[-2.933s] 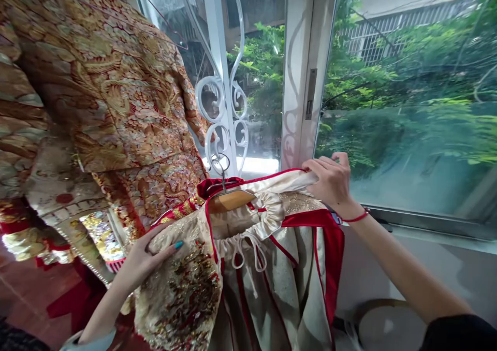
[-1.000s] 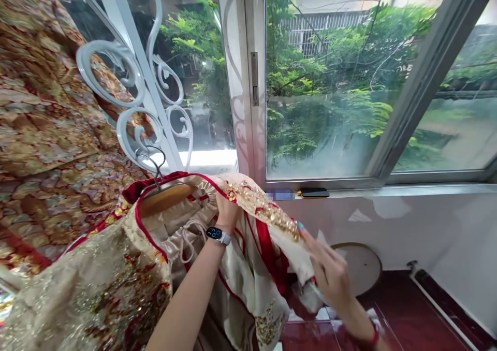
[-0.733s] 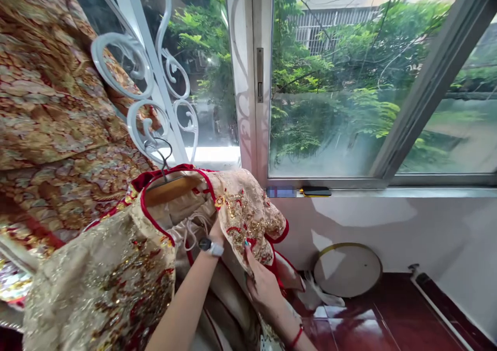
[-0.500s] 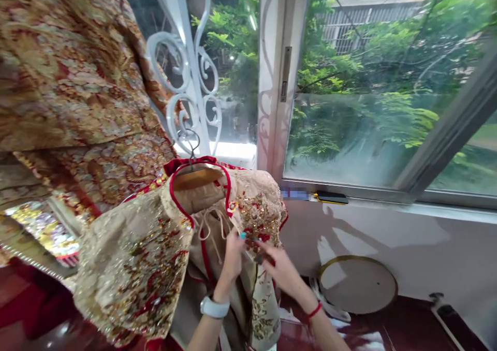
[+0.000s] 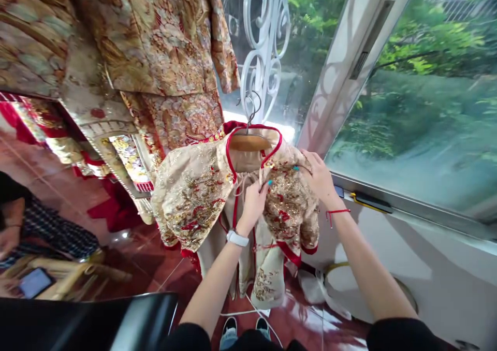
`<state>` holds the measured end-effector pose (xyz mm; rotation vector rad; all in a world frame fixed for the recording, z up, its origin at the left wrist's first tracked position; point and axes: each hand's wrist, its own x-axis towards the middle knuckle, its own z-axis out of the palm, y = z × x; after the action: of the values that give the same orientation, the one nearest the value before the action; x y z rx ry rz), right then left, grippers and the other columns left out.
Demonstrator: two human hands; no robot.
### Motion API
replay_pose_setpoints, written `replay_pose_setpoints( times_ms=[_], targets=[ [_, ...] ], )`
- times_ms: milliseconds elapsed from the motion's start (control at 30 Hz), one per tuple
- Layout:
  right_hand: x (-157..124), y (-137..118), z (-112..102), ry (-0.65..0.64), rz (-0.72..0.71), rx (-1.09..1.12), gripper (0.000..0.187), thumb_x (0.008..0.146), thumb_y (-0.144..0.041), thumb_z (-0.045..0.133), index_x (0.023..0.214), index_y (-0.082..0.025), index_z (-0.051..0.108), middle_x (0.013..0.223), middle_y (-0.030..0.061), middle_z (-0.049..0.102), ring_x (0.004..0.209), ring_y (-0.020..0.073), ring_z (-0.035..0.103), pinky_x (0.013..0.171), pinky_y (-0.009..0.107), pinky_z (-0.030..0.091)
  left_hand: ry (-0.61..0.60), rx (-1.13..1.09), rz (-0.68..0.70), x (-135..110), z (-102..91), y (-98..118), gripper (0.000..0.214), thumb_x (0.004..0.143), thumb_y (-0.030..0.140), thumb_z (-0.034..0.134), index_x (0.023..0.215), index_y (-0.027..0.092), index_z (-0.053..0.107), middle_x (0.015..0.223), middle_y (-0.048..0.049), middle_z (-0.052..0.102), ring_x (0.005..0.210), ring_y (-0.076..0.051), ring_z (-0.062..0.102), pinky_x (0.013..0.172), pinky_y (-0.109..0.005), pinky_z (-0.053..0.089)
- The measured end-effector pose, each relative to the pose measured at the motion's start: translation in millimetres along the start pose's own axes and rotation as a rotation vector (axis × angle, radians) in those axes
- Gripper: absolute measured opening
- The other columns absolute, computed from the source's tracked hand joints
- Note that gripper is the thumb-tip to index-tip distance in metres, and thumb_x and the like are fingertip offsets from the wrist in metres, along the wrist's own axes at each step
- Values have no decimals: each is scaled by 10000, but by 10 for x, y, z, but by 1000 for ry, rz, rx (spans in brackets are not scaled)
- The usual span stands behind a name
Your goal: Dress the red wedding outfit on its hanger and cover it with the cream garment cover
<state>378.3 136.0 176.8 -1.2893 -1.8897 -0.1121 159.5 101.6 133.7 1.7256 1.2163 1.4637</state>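
Both hands are up on the cream and red embroidered jacket, which hangs from a wooden hanger whose wire hook sits in the white scrollwork grille by the window. The left hand, a white watch on its wrist, is closed on the front edge just below the collar, fingers curled around the red-piped opening. The right hand lies on the jacket's right shoulder with fingers bent over the beaded cloth, pinching or pressing it; how firm that grip is I cannot tell. This looks like soft cloth that drapes and folds freely, yet the dense gold and red beadwork likely gives it real weight and some stiffness on the sleeves. The satin lining looks slippery, so it could slide off the hanger if tugged to one side. The beads look liable to snag or pull loose, so the piped edges, collar and shoulder seams seem the safer places to take hold, not the embroidered panels. To the left, a larger brocade garment hangs close beside it. Another person's sleeve shows at the far left, well apart.
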Motion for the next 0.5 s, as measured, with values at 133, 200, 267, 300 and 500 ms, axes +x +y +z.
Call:
replay_pose_setpoints(
  times_ms=[133,200,267,300,500],
  targets=[
    [-75,-50,29,17,21,8,499,901,-355,543,1390,-282,476,1272,85,581,1183,296,539,991,514,465,-98,-192,-74,-552,319,-169,418,770,335,718,1137,149,646,1023,-81,732,891,-210,658,828,-308,510],
    [-81,-72,54,40,31,21,490,904,-378,545,1381,-277,489,1263,85,589,1165,286,550,994,500,462,-191,-308,-205,-835,551,-263,430,673,318,797,1047,138,685,952,-85,748,840,-219,666,774,-312,532],
    [-75,-66,76,79,45,37,444,926,-373,509,1357,-268,522,1252,82,607,1151,271,566,995,470,461,-221,-314,-295,-1020,701,-351,206,712,302,745,804,123,702,747,-75,726,690,-206,638,656,-302,521],
    [-65,-49,83,97,48,47,420,938,-358,485,1343,-263,541,1249,79,617,1146,263,573,992,451,462,-205,-293,-314,-1059,711,-387,171,754,294,689,716,127,681,673,-65,696,640,-195,612,615,-295,501],
    [27,118,117,233,93,35,383,919,-214,380,1159,-198,677,1132,97,710,1060,255,625,946,407,477,-21,-149,-255,-796,-31,-578,165,811,241,507,791,153,645,710,-8,615,697,-156,538,643,-248,414]
  ],
)
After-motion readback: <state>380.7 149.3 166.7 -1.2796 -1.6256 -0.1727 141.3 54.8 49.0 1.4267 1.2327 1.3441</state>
